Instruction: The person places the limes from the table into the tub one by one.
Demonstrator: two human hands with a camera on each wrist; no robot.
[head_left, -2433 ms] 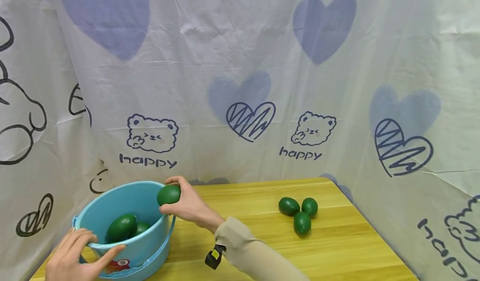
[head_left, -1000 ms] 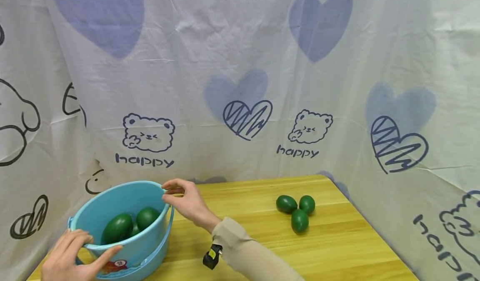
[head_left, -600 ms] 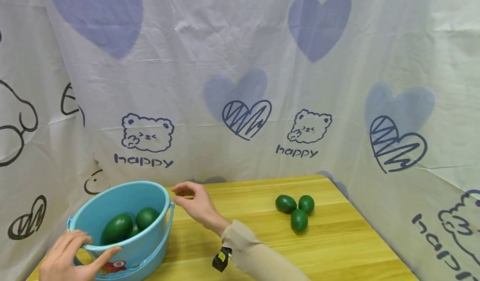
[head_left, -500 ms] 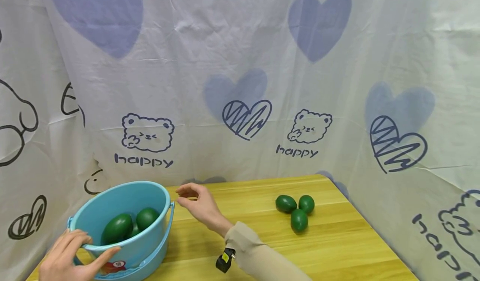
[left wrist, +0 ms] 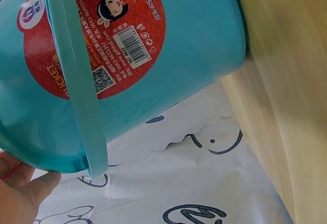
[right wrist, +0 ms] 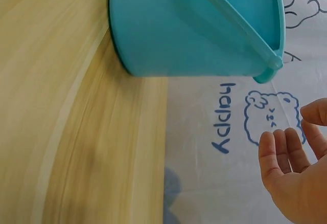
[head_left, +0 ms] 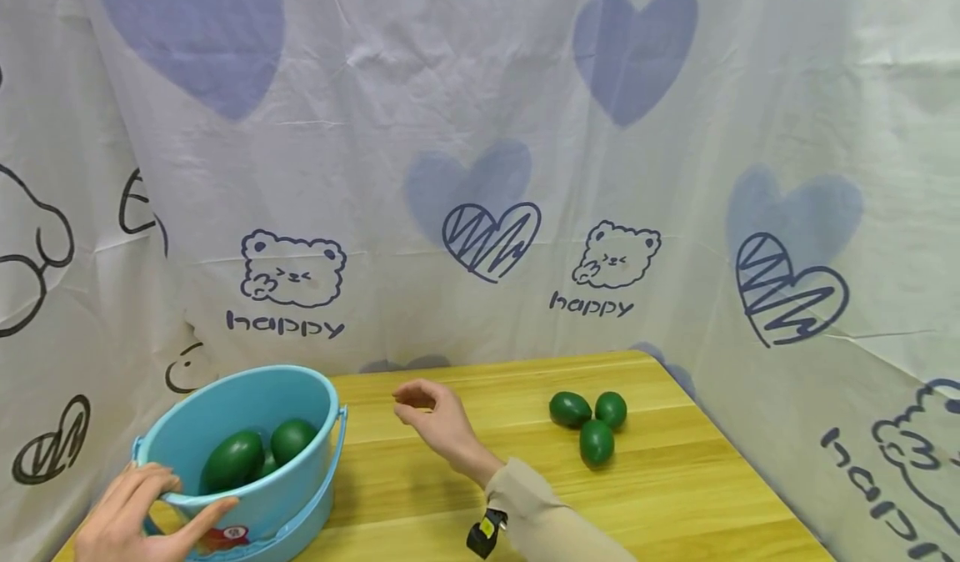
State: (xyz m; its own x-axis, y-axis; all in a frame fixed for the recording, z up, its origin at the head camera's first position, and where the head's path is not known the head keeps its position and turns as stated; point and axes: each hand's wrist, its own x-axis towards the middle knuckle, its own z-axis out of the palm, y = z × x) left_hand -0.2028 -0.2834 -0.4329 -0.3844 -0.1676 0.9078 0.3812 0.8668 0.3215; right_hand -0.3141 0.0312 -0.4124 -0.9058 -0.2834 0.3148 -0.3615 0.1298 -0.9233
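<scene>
We judge the step in hand to be the loading of green, avocado-like fruits into the blue bucket [head_left: 303, 487], with three still to load. The blue bucket stands at the left of the table [head_left: 420, 504]. Inside it we see a larger fruit [head_left: 234, 460] on the left, a second fruit [head_left: 293, 439] to its right, and part of a third fruit [head_left: 267, 464] between them; whether more lie below, we cannot tell. Well to the right, three fruits form a close group on the table: the left fruit [head_left: 570, 409], the right fruit [head_left: 611, 410] and the near fruit [head_left: 597, 443]. The left hand [head_left: 127, 516] grips the near left rim, its thumb along the outer wall. The right hand [head_left: 446, 429] hangs over the table to the right of the blue bucket and apart from it, fingers loosely bent, nothing between fingers and thumb. We judge that the next move calls for taking the right hand rightward to the group, closing it round one fruit and lifting cleanly, since a smooth, rounded body may roll or slip. We advise steadying the rim with the left hand throughout.
</scene>
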